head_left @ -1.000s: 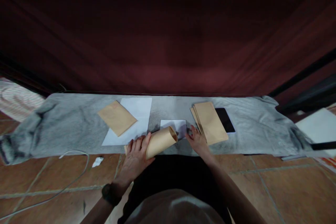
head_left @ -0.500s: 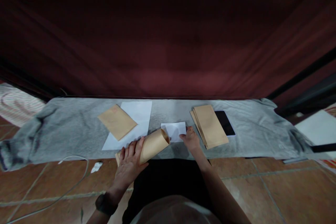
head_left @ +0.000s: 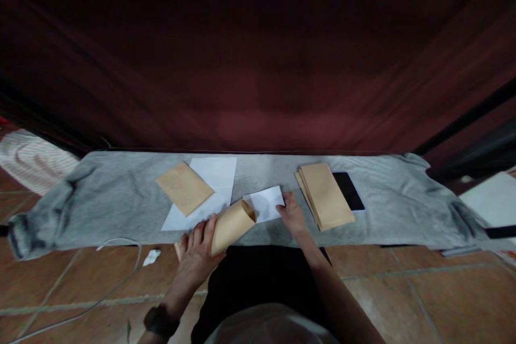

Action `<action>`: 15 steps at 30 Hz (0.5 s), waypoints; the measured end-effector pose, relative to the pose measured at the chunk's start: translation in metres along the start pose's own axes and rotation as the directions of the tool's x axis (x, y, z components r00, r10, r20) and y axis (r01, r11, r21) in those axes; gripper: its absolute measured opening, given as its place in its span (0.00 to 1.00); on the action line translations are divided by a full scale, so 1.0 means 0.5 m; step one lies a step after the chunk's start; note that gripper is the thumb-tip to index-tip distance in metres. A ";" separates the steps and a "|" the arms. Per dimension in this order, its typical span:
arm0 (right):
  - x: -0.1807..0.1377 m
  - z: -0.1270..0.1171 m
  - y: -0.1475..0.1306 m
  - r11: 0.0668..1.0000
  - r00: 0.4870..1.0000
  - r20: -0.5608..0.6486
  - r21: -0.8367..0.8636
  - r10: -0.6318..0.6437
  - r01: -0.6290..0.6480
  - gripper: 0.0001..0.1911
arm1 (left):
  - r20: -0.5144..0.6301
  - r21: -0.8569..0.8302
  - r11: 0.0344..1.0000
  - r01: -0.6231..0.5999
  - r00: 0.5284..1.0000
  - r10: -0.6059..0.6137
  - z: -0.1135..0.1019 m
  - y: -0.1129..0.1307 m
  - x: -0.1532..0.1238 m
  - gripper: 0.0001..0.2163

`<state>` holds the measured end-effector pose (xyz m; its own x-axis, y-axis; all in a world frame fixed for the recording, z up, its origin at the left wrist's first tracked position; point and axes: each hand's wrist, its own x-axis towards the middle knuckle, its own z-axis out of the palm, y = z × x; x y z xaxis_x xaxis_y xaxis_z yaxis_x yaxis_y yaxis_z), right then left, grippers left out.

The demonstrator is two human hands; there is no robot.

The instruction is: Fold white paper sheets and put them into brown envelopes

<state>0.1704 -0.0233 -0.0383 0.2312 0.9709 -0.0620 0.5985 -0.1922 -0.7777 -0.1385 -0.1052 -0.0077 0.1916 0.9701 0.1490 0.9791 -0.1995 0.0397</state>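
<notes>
My left hand [head_left: 197, 249] grips a brown paper envelope [head_left: 231, 227], fingers over its top and thumb along its near edge. The envelope bulges, and its open mouth faces right. At its right edge, a folded white paper [head_left: 266, 203] is pinched by my right hand [head_left: 292, 212]. That paper is slightly tilted, with its left end right at the envelope's mouth; whether it is inside I cannot tell. Left of my hands, another brown envelope [head_left: 185, 188] lies on white sheets [head_left: 220, 169]. Beyond my right hand is a stack of brown envelopes [head_left: 327, 196].
A dark-screened phone or tablet [head_left: 349, 191] lies partly under the envelope stack. Grey cloth [head_left: 116, 199] covers the narrow bench, with a dark red curtain [head_left: 250, 91] behind. A white cable [head_left: 121, 277] and a scrap of white paper [head_left: 151, 257] are on the tiled floor.
The folded paper has moved left and tilted, its left end closer to the envelope's mouth. My left hand has shifted slightly with the envelope, whose mouth looks wider. The view has moved a little.
</notes>
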 end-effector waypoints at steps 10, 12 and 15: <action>-0.004 -0.090 -0.006 0.805 0.990 -0.139 0.585 -0.017 0.096 0.14 | -0.015 -0.035 0.999 0.028 0.999 -0.029 0.010 0.002 0.004 0.48; -0.021 -0.092 -0.019 0.816 0.992 -0.110 0.568 -0.055 0.108 0.13 | -0.014 -0.042 0.999 0.033 0.999 -0.033 0.008 0.005 0.007 0.49; -0.039 -0.090 -0.032 0.892 0.992 -0.069 0.435 -0.104 0.123 0.11 | -0.014 -0.044 0.998 0.036 0.999 -0.037 0.004 0.009 0.010 0.49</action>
<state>0.1910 -0.0456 0.0036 0.2200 0.9735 0.0621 0.2290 0.0103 -0.9734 -0.1331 -0.1009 -0.0087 0.1544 0.9748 0.1610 0.9815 -0.1700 0.0882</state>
